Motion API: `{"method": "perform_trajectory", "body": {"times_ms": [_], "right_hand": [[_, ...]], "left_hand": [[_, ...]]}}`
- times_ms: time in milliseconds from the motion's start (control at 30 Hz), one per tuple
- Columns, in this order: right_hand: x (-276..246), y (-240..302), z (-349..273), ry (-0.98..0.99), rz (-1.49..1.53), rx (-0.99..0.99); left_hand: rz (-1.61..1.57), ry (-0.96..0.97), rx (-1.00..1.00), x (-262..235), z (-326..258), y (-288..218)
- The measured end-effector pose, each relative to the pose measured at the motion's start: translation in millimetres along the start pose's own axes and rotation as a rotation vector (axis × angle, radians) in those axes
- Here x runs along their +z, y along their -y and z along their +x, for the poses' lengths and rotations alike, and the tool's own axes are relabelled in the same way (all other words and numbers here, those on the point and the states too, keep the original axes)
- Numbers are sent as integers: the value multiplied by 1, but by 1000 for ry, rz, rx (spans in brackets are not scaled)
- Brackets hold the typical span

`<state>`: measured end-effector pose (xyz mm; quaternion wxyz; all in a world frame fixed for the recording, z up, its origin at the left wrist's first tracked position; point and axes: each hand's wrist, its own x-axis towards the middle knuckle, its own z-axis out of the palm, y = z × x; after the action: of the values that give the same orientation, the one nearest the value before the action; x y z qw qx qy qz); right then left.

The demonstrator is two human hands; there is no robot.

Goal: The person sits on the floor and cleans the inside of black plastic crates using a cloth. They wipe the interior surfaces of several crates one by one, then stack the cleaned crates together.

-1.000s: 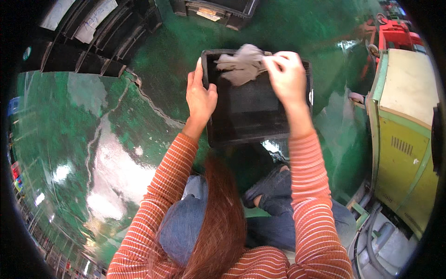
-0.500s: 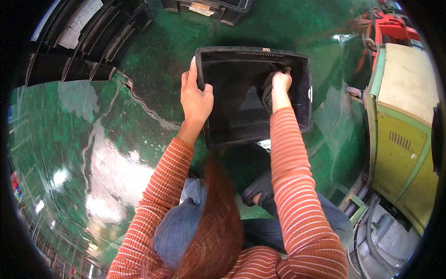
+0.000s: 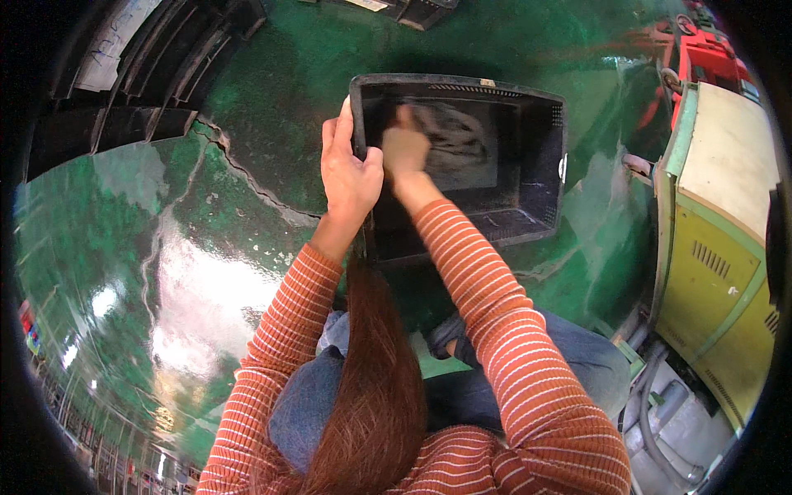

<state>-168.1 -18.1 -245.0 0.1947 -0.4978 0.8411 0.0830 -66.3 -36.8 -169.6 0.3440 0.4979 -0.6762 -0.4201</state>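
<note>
A glossy green floor (image 3: 206,272) is filling most of the view, reflecting light in pale patches and showing a long crack (image 3: 247,177) running from beside the left hand toward the lower left. A yellow-green metal cabinet (image 3: 726,247) is standing at the right edge, with grey hoses (image 3: 660,421) lying at its foot and a red machine part (image 3: 709,58) just above it. Dark stacked trays (image 3: 124,91) are lying at the upper left.

A black plastic crate (image 3: 528,223) is sitting on the floor directly in front of the person, tipped so that its open side is facing up toward the camera. The person, in an orange striped top and blue jeans, is crouching over it.

The left hand (image 3: 351,177) is gripping the crate's left rim, fingers curled over the edge and thumb lying along the outside wall. The right hand (image 3: 404,148) is reaching inside the crate, closed around a grey rag (image 3: 454,140) and pressing it against the inner bottom; the rag is looking blurred, spreading to the right of the hand.
</note>
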Motion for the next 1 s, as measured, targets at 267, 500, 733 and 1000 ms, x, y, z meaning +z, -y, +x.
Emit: {"method": "perform_trajectory", "body": {"times_ms": [267,500,733,1000], "right_hand": [[-3,-101,2,-360,-112,-469],[-17,-185,-22,-308,-229,-143],[3,-89,-11,-161,-32,400],[16,-2,-9,-294,258,-111]], "left_hand": [[-16,61,21,-4,4,-3],[30,107,-12,1,5,-12],[-20,110,-18,7,5,-7],[-46,85,8,8,5,-1]]}}
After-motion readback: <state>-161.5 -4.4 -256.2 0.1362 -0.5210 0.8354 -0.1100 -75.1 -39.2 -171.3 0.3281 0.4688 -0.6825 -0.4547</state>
